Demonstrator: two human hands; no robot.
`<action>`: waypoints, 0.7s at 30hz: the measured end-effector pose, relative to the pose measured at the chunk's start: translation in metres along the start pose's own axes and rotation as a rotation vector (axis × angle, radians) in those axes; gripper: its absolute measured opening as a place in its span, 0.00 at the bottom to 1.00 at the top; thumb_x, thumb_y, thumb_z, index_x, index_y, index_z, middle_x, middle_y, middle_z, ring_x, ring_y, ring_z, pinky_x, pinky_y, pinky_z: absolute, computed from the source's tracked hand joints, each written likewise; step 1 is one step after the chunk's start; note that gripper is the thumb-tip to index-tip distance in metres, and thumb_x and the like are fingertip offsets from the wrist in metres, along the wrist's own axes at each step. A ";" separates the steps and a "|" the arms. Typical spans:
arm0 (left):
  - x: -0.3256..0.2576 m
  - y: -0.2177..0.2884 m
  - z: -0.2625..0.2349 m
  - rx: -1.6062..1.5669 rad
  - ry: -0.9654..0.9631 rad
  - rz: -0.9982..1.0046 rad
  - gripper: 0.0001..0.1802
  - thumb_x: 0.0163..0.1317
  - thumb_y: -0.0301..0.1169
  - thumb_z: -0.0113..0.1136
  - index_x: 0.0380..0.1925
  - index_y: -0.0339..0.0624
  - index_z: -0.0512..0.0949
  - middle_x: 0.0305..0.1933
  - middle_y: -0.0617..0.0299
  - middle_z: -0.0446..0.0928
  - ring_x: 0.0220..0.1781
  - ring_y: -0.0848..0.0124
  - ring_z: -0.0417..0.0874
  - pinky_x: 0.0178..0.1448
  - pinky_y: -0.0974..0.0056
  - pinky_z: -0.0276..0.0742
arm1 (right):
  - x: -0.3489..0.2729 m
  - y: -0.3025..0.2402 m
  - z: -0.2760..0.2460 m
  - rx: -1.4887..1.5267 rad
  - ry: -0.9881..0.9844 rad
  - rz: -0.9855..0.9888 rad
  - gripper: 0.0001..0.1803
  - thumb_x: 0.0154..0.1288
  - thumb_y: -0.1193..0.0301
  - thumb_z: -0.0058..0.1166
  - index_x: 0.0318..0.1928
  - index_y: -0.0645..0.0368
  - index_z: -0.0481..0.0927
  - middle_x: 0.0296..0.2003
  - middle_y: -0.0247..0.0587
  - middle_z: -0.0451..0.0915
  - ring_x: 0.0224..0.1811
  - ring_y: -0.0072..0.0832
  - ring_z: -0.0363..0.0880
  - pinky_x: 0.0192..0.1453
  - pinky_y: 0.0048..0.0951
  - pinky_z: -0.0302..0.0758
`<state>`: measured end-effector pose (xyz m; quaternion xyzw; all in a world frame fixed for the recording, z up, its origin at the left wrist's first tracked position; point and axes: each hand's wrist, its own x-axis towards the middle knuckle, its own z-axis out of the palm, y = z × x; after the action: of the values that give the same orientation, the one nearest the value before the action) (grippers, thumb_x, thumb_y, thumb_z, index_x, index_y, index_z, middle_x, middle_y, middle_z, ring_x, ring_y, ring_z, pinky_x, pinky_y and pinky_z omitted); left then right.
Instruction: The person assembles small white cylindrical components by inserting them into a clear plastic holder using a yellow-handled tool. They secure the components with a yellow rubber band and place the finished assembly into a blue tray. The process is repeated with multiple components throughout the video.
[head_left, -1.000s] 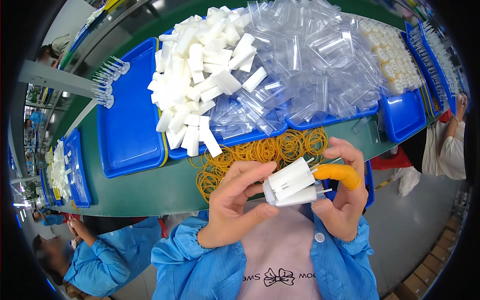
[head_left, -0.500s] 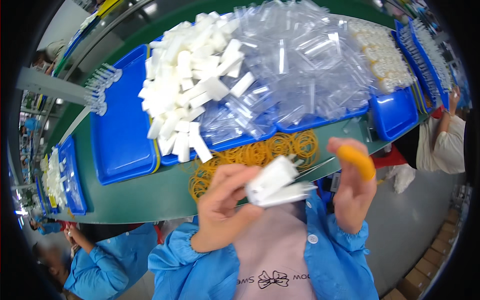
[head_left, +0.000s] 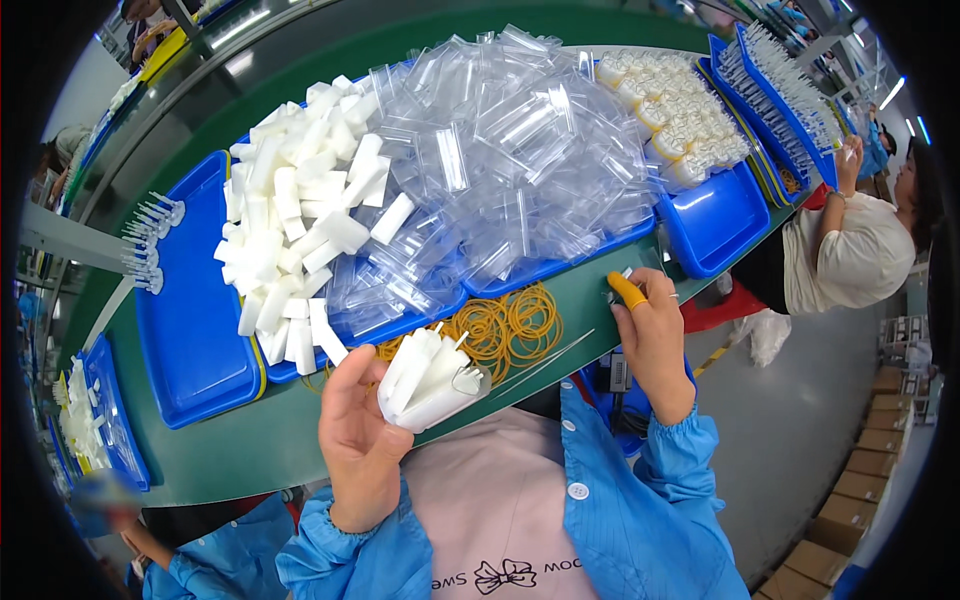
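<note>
My left hand [head_left: 358, 440] is closed round a white plastic piece [head_left: 430, 385] with upright prongs and what looks like a thin bent wire, held over the table's near edge. To its right, my right hand [head_left: 655, 340] reaches over the table edge, a yellow finger cot [head_left: 627, 291] on one finger. Its fingertips are pinched together at something small and shiny that I cannot make out. Yellow rubber bands [head_left: 515, 325] lie just beyond the held piece. White foam-like blocks [head_left: 290, 215] and clear plastic sleeves [head_left: 530, 140] are heaped behind them.
A blue tray [head_left: 195, 340] stands at the left with white pronged pieces [head_left: 150, 240] at its edge. At the right are a small blue tray [head_left: 715, 222] and bagged parts [head_left: 680, 110]. Thin rods [head_left: 545, 362] lie near the table edge. Co-workers sit at both sides.
My left hand has moved left and turned the white piece so its prongs point up. The right hand has gone from raised and spread to pinched low over the table. The view has shifted.
</note>
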<state>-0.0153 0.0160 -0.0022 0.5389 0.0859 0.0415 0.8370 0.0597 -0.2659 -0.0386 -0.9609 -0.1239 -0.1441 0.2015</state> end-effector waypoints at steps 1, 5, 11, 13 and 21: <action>0.000 0.000 0.000 0.001 0.005 0.002 0.38 0.52 0.34 0.68 0.61 0.37 0.62 0.52 0.62 0.66 0.58 0.68 0.70 0.61 0.62 0.66 | 0.000 0.001 -0.001 0.006 -0.026 0.005 0.12 0.48 0.81 0.58 0.37 0.67 0.77 0.45 0.46 0.71 0.43 0.43 0.71 0.44 0.38 0.70; 0.002 0.000 -0.001 -0.008 -0.042 -0.044 0.36 0.53 0.30 0.67 0.61 0.35 0.62 0.52 0.62 0.68 0.58 0.67 0.70 0.61 0.61 0.66 | 0.001 -0.002 -0.012 0.059 -0.018 0.002 0.14 0.49 0.79 0.59 0.39 0.65 0.76 0.43 0.45 0.72 0.38 0.39 0.73 0.41 0.36 0.70; 0.003 -0.002 0.002 -0.021 -0.166 -0.071 0.32 0.56 0.26 0.63 0.60 0.32 0.63 0.53 0.59 0.66 0.59 0.65 0.70 0.63 0.60 0.66 | -0.001 -0.040 -0.035 1.190 0.072 0.363 0.17 0.56 0.81 0.55 0.48 0.64 0.71 0.43 0.42 0.75 0.39 0.25 0.77 0.44 0.26 0.73; 0.004 -0.003 -0.001 0.035 -0.242 -0.024 0.30 0.56 0.25 0.62 0.59 0.31 0.64 0.54 0.57 0.64 0.58 0.65 0.70 0.64 0.60 0.65 | 0.004 -0.067 -0.040 1.359 0.143 0.406 0.14 0.61 0.78 0.52 0.48 0.65 0.72 0.39 0.44 0.76 0.37 0.27 0.78 0.45 0.26 0.75; -0.003 0.002 -0.001 0.634 -0.329 0.236 0.29 0.50 0.31 0.68 0.53 0.32 0.72 0.49 0.53 0.65 0.48 0.67 0.69 0.53 0.66 0.68 | 0.012 -0.079 -0.028 1.063 0.093 0.093 0.09 0.62 0.73 0.52 0.37 0.68 0.75 0.34 0.40 0.74 0.30 0.20 0.71 0.35 0.20 0.68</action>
<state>-0.0183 0.0175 -0.0005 0.7769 -0.1038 0.0219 0.6206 0.0415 -0.2050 0.0178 -0.7235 -0.1282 -0.0949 0.6716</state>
